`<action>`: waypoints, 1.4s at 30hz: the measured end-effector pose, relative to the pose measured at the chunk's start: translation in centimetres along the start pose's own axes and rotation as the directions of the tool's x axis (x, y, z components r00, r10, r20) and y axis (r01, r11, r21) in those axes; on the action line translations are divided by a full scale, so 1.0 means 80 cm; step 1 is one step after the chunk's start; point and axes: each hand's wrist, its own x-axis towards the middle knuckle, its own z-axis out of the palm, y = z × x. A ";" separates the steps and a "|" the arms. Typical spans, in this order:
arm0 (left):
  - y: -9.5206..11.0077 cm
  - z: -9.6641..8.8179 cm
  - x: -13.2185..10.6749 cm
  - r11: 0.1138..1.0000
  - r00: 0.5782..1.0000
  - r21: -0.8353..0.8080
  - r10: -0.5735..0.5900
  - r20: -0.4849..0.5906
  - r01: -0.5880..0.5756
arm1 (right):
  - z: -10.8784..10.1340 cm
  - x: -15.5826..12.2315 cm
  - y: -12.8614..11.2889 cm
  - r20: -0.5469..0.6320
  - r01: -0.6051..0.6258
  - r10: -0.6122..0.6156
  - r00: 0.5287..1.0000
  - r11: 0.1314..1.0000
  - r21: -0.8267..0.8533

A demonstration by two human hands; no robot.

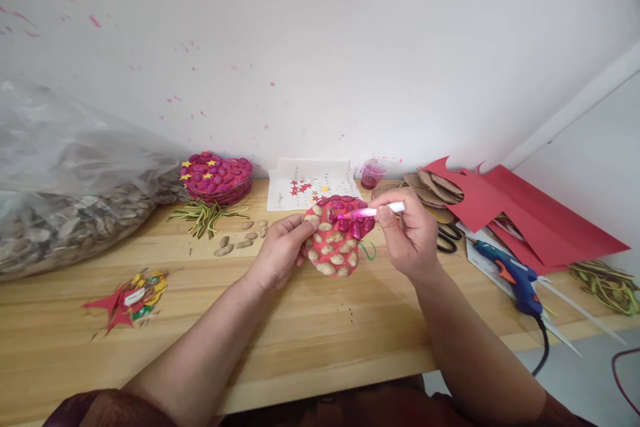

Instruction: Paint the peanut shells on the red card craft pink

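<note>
My left hand (281, 248) grips the left edge of a red card shape (336, 239) studded with peanut shells, holding it tilted above the wooden table (320, 327). The upper shells are painted pink, the lower ones are bare tan. My right hand (410, 235) pinches a white brush (376, 211) with a pink-stained tip that touches the shells near the top of the shape. A green string hangs from the shape's right side.
A stack of finished pink pieces with yellow stars (216, 177) sits at the back left beside loose peanuts (241, 239) and a big plastic bag of shells (70, 207). A pink paint cup (373, 173), red card sheets (525, 213), scissors and a blue glue gun (515, 275) lie right.
</note>
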 end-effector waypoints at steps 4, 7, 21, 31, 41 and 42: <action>0.000 0.000 0.000 1.000 1.000 -0.009 0.004 -0.005 -0.004 | 0.000 -0.001 -0.003 0.024 0.011 -0.012 1.000 0.999 0.041; 0.000 0.000 0.001 1.000 1.000 0.003 -0.002 -0.009 0.002 | 0.000 0.000 -0.004 0.033 0.010 -0.011 0.999 0.999 0.037; 0.000 0.000 0.001 1.000 1.000 0.023 -0.002 -0.021 0.003 | 0.002 0.002 -0.004 0.061 0.038 -0.038 0.997 0.999 -0.006; 0.000 0.001 0.000 0.999 1.000 0.045 0.011 -0.027 -0.010 | 0.002 0.004 -0.006 0.066 0.070 -0.068 0.995 0.997 -0.032; -0.001 0.000 0.000 0.996 0.999 0.080 0.035 -0.009 -0.034 | 0.002 0.004 -0.009 0.093 0.080 -0.076 0.993 0.996 -0.046; -0.001 0.000 0.000 0.995 0.999 0.088 0.037 -0.006 -0.036 | 0.002 0.005 -0.010 0.098 0.079 -0.073 0.992 0.995 -0.054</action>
